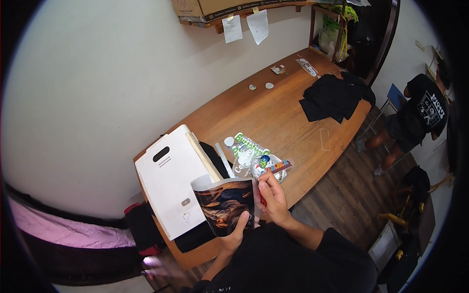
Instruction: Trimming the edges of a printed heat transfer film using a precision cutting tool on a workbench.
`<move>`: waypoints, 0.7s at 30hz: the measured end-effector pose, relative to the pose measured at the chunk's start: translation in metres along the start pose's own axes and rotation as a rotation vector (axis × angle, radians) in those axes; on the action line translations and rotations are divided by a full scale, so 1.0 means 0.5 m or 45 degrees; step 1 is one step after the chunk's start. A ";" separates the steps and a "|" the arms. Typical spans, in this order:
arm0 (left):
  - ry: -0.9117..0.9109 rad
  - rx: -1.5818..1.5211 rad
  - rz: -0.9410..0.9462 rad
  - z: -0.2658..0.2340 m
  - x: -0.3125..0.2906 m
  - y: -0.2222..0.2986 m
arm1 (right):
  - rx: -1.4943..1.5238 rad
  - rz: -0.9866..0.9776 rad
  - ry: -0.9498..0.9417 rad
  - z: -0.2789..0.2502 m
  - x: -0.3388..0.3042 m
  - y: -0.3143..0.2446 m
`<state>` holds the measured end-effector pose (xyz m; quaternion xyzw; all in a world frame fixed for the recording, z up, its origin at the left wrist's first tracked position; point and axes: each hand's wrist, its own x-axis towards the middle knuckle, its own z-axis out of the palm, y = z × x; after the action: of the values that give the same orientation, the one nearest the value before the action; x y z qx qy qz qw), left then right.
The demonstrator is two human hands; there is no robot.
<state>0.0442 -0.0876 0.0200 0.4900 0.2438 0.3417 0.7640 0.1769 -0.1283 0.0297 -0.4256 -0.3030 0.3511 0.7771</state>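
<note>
My left hand (235,234) grips a printed sheet (222,202) with a dark brown and orange picture, its thumb lying on the front. The sheet's upper left edge curls over. My right hand (274,198) is closed at the sheet's right edge. A bit of something red shows between its fingers, mostly hidden, so its kind cannot be told. Just beyond my hands, clear plastic sheets (244,151) with green and white lettering lie on the wooden table (293,141). Beside them are colourful stickers (277,167).
A large white case (171,180) lies at the table's left end, next to a pale ruler-like strip (224,160). Dark folded clothing (337,95) and small cut-outs (269,85) lie farther off. A person (420,105) stands at the right. A shelf with a cardboard box (215,9) hangs above.
</note>
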 end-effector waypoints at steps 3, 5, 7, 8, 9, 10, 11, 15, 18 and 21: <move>0.012 -0.024 -0.027 0.002 -0.001 0.001 | 0.003 0.012 0.001 0.001 -0.001 -0.003; -0.005 -0.020 -0.014 0.003 -0.001 0.003 | -0.011 0.004 -0.003 0.003 0.000 -0.007; -0.022 -0.016 -0.001 0.003 -0.001 0.004 | -0.002 -0.007 -0.006 0.002 0.000 -0.005; -0.025 -0.028 0.001 0.004 -0.001 0.004 | 0.006 -0.017 -0.009 0.001 0.000 -0.003; -0.027 -0.040 0.003 0.004 -0.001 0.004 | 0.007 -0.018 -0.009 0.000 0.000 -0.001; -0.027 -0.040 0.003 0.003 -0.001 0.003 | 0.005 -0.023 -0.015 -0.002 0.000 0.002; -0.035 -0.041 0.007 0.002 -0.001 0.001 | 0.003 -0.028 -0.021 -0.003 -0.001 0.004; -0.034 -0.037 0.036 0.003 -0.002 0.002 | 0.001 -0.017 -0.008 0.000 -0.002 -0.001; -0.012 -0.004 0.027 0.000 -0.002 0.000 | 0.002 0.018 -0.004 -0.001 -0.004 -0.003; -0.009 0.012 0.017 -0.001 -0.003 0.000 | -0.016 0.006 -0.021 -0.001 -0.004 -0.002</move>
<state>0.0430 -0.0887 0.0199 0.4963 0.2395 0.3441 0.7603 0.1766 -0.1304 0.0299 -0.4281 -0.3105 0.3544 0.7712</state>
